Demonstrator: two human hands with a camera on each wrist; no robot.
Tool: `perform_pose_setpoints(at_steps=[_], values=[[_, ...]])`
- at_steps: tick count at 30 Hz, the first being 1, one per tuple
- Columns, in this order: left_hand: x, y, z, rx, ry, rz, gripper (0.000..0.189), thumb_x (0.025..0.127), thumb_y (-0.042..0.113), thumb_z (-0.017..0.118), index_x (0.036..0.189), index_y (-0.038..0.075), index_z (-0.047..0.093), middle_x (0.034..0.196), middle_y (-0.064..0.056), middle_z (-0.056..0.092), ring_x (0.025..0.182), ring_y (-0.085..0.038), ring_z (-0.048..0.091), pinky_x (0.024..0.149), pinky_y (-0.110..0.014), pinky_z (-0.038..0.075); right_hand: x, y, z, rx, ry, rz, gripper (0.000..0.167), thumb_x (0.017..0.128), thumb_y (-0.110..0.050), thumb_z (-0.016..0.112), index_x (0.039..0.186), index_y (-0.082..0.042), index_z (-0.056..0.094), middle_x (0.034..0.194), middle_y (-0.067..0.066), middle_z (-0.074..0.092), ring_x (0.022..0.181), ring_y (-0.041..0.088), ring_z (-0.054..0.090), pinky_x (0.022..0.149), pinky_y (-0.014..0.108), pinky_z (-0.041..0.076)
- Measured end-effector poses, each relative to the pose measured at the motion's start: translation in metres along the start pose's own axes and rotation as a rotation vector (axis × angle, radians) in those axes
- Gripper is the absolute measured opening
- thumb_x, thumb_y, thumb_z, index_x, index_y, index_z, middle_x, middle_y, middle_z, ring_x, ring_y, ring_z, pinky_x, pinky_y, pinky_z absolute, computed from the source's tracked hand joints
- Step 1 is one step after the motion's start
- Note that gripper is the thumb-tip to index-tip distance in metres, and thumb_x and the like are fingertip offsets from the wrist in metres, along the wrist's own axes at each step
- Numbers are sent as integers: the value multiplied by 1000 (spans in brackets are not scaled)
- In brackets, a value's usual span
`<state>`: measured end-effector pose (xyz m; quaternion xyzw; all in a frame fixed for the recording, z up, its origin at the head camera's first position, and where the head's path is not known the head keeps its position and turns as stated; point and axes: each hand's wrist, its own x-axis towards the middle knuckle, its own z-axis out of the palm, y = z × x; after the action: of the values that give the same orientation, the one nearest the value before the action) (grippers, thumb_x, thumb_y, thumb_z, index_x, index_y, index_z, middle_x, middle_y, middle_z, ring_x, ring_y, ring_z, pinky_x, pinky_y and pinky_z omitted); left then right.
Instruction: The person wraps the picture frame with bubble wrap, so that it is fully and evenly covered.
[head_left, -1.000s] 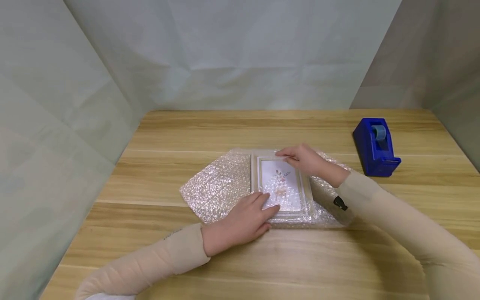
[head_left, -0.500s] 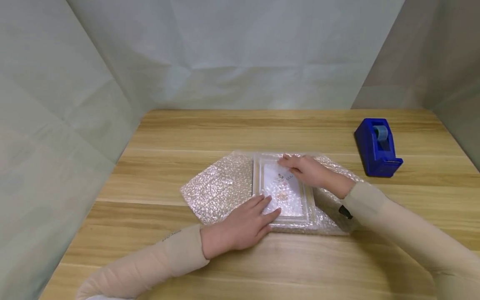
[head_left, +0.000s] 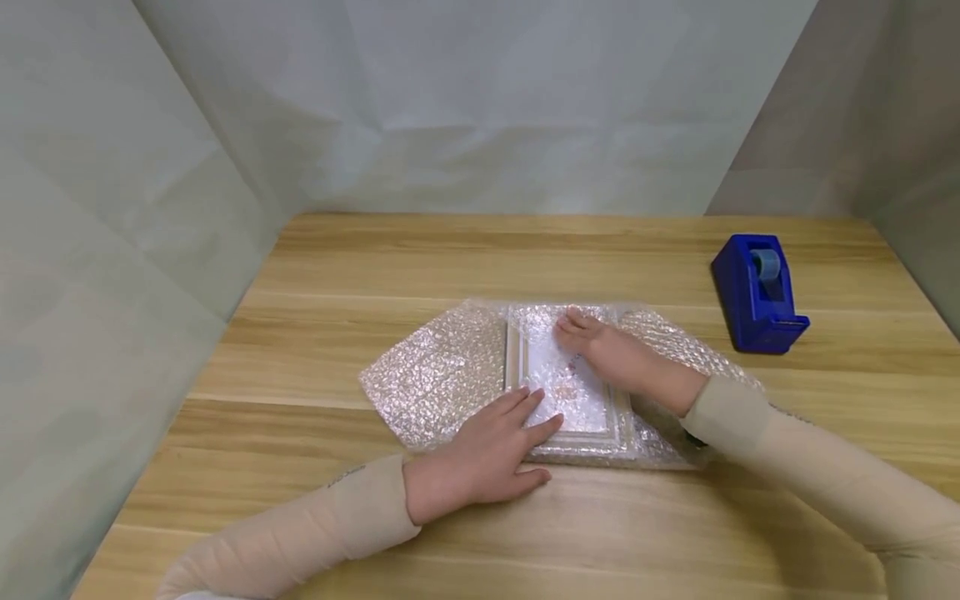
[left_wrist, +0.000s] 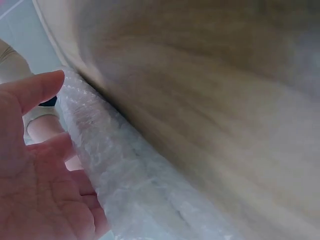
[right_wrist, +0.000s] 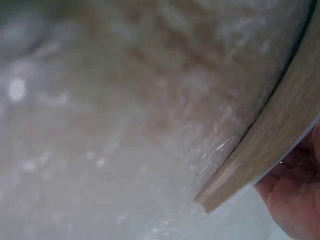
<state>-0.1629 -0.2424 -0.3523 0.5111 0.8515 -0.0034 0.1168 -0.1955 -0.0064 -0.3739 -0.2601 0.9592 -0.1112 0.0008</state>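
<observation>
A picture frame [head_left: 513, 358] with a floral print lies on a sheet of bubble wrap [head_left: 438, 367], and a layer of the wrap is folded over its face. Spread fingers of my left hand [head_left: 487, 446] rest on the frame's lower left part, the thumb at the near edge. My right hand [head_left: 618, 358] lies with extended fingers on the wrapped upper part, hiding some of the print. In the right wrist view the frame's wood-grained side [right_wrist: 265, 135] shows beside the right fingers [right_wrist: 295, 200]. Bubble wrap [left_wrist: 125, 165] runs along the left palm in the left wrist view.
A blue tape dispenser [head_left: 757, 296] holding a tape roll [head_left: 767, 265] stands at the right rear of the wooden table [head_left: 360, 267]. Loose wrap spreads left and right of the frame. Pale sheet walls [head_left: 495, 108] enclose the back and sides.
The right fingers have gone from the wrap's far edge to lying flatter over the frame, and the wrap now covers its upper part. The left thumb has spread outward; the left hand otherwise stays put.
</observation>
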Motion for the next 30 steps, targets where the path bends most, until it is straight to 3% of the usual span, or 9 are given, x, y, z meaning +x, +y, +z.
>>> perform_pose_setpoints(at_steps=[5, 8, 12, 14, 17, 19, 24, 27, 30], values=[[0, 1, 2, 0, 22, 5, 64, 88, 52, 58, 142, 20, 45, 150, -16, 35, 139, -31, 34, 116, -38, 27, -1, -10, -2, -162, -1, -42, 42, 87, 12, 51, 128, 6, 54, 137, 23, 48, 129, 39, 45, 99, 45, 45], [0, 1, 3, 2, 26, 7, 63, 87, 50, 60, 142, 21, 46, 150, -16, 36, 138, -31, 35, 116, -37, 27, -1, -14, -2, -166, 50, -80, 35, 85, 8, 58, 119, 6, 61, 131, 24, 55, 122, 37, 52, 98, 42, 48], [0, 0, 4, -2, 44, 3, 61, 87, 48, 61, 140, 21, 48, 149, -16, 37, 138, -31, 36, 116, -37, 27, 3, -17, 0, -151, 144, -152, 25, 77, 6, 68, 102, 5, 69, 108, 18, 64, 100, 29, 61, 90, 36, 53], [0, 0, 5, -8, 57, 5, 59, 87, 47, 61, 139, 21, 49, 148, -16, 38, 137, -31, 36, 115, -37, 28, 4, -18, -2, -124, 136, -155, 23, 76, 7, 69, 99, 4, 70, 102, 16, 66, 94, 26, 62, 86, 34, 55], [0, 0, 6, -15, 72, 13, 58, 88, 46, 61, 138, 21, 51, 147, -17, 39, 137, -32, 38, 115, -37, 29, 2, -20, -6, -80, 102, -167, 19, 78, 4, 69, 97, 4, 70, 100, 17, 68, 91, 28, 66, 85, 36, 56], [1, -1, 5, -25, 77, 16, 56, 88, 45, 62, 137, 21, 52, 147, -17, 40, 136, -32, 39, 114, -37, 31, -1, -20, -7, -87, 70, -179, 22, 81, -1, 68, 103, 5, 68, 106, 20, 68, 98, 33, 66, 90, 42, 53], [2, -6, 1, -47, 77, 24, 54, 88, 42, 63, 136, 20, 53, 145, -18, 42, 133, -34, 42, 112, -40, 35, -12, -19, -4, -85, 31, -167, 48, 87, -25, 68, 120, 8, 59, 126, 25, 58, 118, 39, 55, 103, 49, 42], [2, -7, 0, -55, 65, 25, 54, 88, 42, 63, 137, 21, 53, 146, -17, 41, 134, -34, 41, 111, -41, 35, -15, -18, -2, -57, 48, -154, 57, 84, -34, 70, 122, 8, 59, 125, 23, 57, 115, 36, 56, 100, 45, 46], [3, -7, -2, -73, 47, 22, 54, 88, 41, 63, 137, 22, 52, 148, -16, 39, 135, -34, 39, 111, -42, 35, -17, -18, 1, -50, 99, -171, 56, 81, -32, 73, 118, 8, 61, 116, 19, 58, 106, 31, 58, 95, 41, 51]])
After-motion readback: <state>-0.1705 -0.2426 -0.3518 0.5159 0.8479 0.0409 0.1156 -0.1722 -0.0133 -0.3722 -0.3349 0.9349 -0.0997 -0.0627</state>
